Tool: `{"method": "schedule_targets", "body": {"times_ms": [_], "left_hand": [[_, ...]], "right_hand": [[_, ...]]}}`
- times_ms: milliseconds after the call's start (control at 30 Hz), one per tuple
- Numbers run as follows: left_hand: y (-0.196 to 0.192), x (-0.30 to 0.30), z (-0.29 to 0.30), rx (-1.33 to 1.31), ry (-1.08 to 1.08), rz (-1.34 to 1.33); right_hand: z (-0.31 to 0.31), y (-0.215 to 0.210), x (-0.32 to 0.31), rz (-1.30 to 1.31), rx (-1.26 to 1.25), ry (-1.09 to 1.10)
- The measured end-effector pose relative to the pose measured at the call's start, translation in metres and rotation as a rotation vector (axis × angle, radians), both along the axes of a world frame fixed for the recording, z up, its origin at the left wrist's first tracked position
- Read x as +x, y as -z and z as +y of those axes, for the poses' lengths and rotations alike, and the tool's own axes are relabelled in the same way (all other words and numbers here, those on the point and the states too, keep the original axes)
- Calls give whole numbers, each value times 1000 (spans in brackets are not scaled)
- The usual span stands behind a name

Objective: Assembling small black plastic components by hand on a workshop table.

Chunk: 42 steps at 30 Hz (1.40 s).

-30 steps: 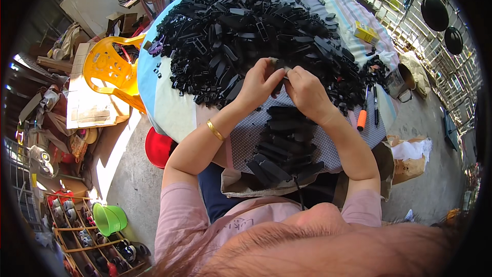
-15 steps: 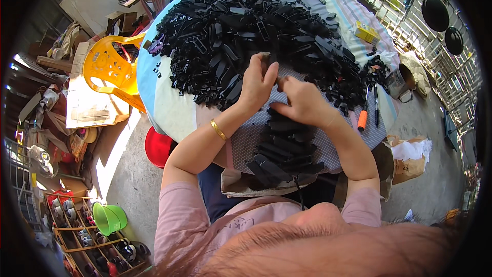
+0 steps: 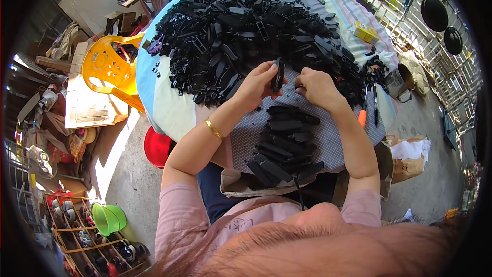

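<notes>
Yr L hand [image 3: 261, 85] pinches a long black piece [image 3: 278, 77] near-upright, btwn the big black pile [image 3: 241, 25] and the rough stack [image 3: 285, 141] nearest you. R hand [image 3: 320, 90] is just beside, fingers curled in; can't tell if they hold a small part. Prob best: firm L pinch, R fingertips in square, light pressure, no twisting, quick check b4 letting go.

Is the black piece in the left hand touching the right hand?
Apart. In the head view, dotted cloth shows between the black piece, held in the left hand, and the right hand.
</notes>
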State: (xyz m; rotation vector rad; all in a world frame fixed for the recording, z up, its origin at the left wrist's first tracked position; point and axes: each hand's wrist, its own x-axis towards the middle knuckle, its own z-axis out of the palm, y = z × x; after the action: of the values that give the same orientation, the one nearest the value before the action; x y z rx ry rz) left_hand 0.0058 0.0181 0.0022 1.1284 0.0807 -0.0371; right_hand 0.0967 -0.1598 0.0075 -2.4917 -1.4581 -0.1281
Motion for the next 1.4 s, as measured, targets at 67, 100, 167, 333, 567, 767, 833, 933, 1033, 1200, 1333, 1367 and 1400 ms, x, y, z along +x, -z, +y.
{"method": "schedule_targets", "body": {"times_ms": [67, 100, 167, 333, 567, 767, 833, 933, 1033, 1200, 1333, 1367, 1400], "left_hand": [[-2, -3, -4, 14, 8, 33], [-1, -3, -5, 14, 8, 33], [-1, -3, -7, 46, 22, -5], [6, -2, -10, 75, 74, -33], [6, -2, -15, 60, 58, -86], [10, -2, -14, 342, -94, -240], [2, -7, -17, 459, -118, -170], [3, -7, -19, 744, -212, -194], [-1, -7, -15, 964, -246, -284], [-7, -8, -14, 1014, -177, -288], [-8, -15, -24, 1058, -330, -271], [-9, -15, -24, 1076, -317, -274], [-9, -15, -24, 1094, -304, -276]], "right_hand": [[-1, -2, 2, 87, 134, 20], [-1, -2, 3, 174, 269, 40], [2, -3, 6, 394, 585, 11], [18, -3, -14, 761, 1077, 23], [22, 3, -16, 378, 1068, -41], [22, -7, -28, -190, 714, -42], [21, -5, -30, -354, 483, -8], [19, 6, -30, -361, 276, 35], [16, 4, -26, -327, 212, -42], [14, 4, -23, -222, 222, -146], [20, 6, -31, -173, 352, -131], [18, 6, -29, -175, 353, -131], [16, 8, -25, -167, 304, -163]]}}
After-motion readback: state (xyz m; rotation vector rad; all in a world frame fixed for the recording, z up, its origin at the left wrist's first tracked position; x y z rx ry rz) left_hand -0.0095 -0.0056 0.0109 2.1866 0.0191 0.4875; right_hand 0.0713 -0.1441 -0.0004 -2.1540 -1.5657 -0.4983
